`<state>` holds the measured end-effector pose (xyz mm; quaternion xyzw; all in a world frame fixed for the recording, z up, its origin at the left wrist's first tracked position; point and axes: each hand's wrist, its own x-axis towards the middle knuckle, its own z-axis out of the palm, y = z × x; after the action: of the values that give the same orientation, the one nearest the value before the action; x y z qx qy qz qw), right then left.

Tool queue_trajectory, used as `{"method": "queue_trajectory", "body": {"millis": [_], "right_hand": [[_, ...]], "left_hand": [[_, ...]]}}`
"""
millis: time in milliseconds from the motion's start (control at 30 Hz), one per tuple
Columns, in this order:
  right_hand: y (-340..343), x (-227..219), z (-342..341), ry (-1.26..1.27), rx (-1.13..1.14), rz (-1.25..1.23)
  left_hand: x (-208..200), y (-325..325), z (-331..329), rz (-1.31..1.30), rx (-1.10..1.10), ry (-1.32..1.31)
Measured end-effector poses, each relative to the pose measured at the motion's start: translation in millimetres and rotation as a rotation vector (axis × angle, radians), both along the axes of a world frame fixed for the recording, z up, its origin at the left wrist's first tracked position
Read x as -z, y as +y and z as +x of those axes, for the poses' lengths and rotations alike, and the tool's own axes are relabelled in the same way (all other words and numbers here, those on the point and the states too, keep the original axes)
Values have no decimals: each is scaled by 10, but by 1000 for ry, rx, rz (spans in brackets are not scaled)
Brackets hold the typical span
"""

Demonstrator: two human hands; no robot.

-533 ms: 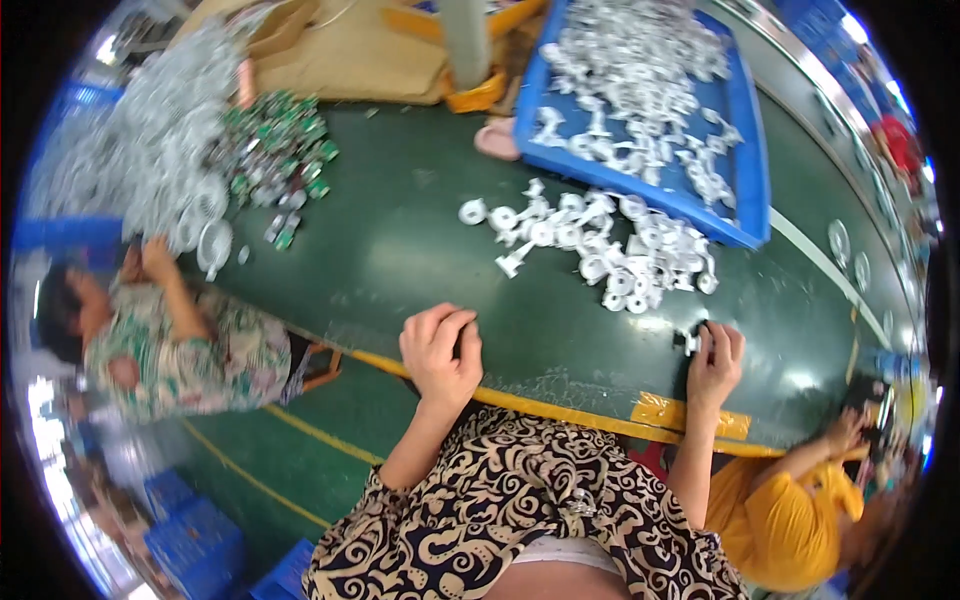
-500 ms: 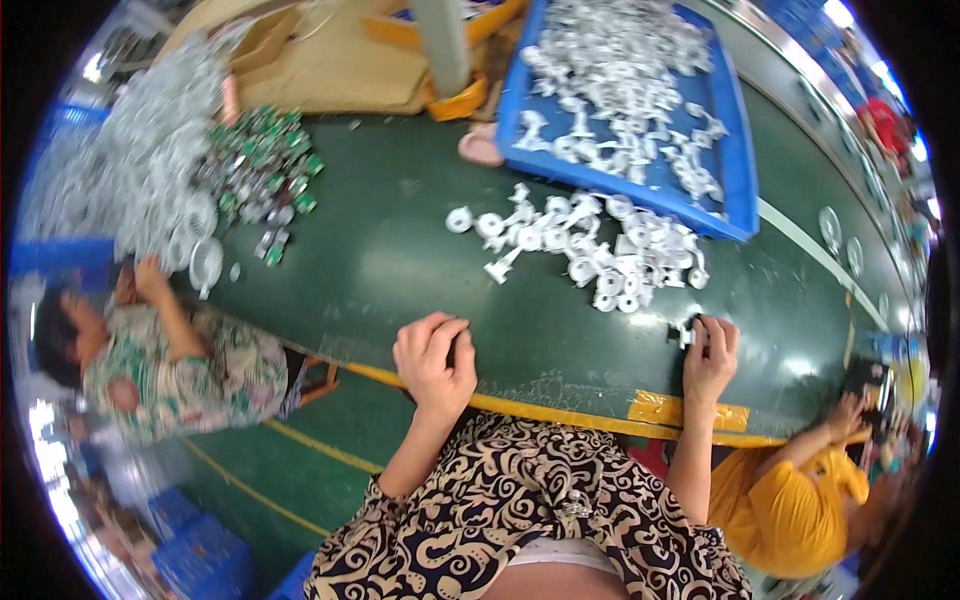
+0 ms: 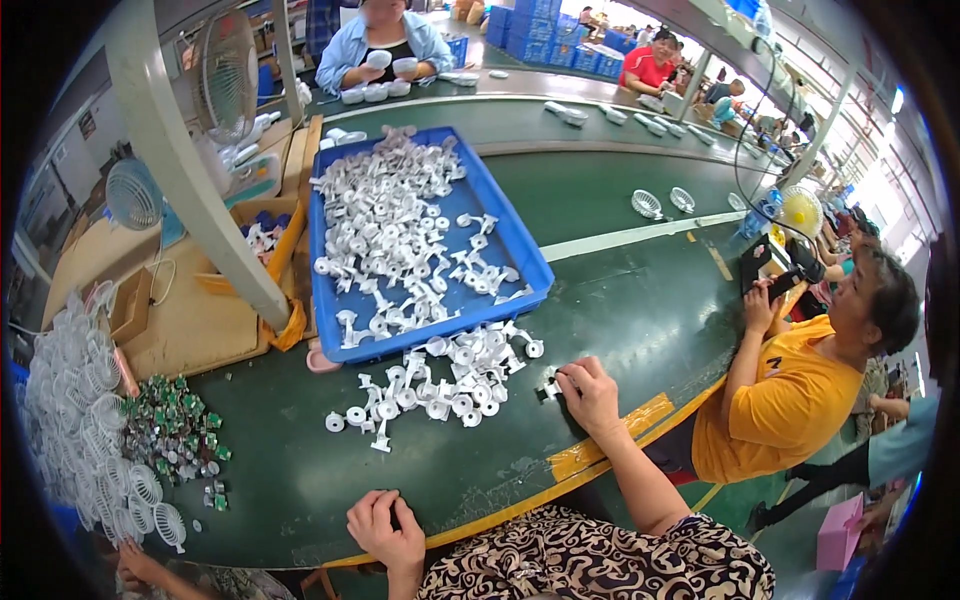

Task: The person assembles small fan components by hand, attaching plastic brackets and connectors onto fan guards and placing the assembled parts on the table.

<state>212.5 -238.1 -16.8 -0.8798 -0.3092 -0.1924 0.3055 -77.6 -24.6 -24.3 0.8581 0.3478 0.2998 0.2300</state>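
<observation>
My left hand [image 3: 385,530] rests at the table's near edge with its fingers curled in. A dark spot shows between thumb and fingers, but I cannot make out what is in them. Farther right, over the green table, my right hand [image 3: 592,398] is closed, its fingertips at a small white plastic part [image 3: 549,388] with dark bits on it. Left of that hand lies a loose pile of white plastic pieces [image 3: 440,390] with round ends and short stems. Behind the pile stands a blue tray [image 3: 500,240] heaped with more of the same pieces.
At the left are clear fan-guard baskets [image 3: 90,430] and a heap of small green circuit boards [image 3: 175,430]. A metal post [image 3: 190,170] rises beside the tray. A co-worker in yellow [image 3: 780,400] sits at my right. Yellow tape [image 3: 610,440] marks the table edge.
The view has swung up and to the right, bringing the conveyor and people behind into sight. Both hands keep nearly the same places on the table, the white part still at my right fingertips.
</observation>
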Motion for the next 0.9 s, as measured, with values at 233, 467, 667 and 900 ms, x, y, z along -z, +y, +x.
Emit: {"method": "queue_trajectory", "body": {"millis": [233, 467, 667, 900], "right_hand": [[30, 28, 46, -16, -38, 26], [-5, 61, 64, 29, -51, 48], [-33, 103, 88, 9, -86, 74], [-18, 124, 124, -4, -97, 131]], "left_hand": [[53, 46, 66, 79, -54, -60], [90, 32, 101, 128, -102, -118], [107, 28, 103, 152, -95, -135], [102, 57, 132, 199, -90, -166]]}}
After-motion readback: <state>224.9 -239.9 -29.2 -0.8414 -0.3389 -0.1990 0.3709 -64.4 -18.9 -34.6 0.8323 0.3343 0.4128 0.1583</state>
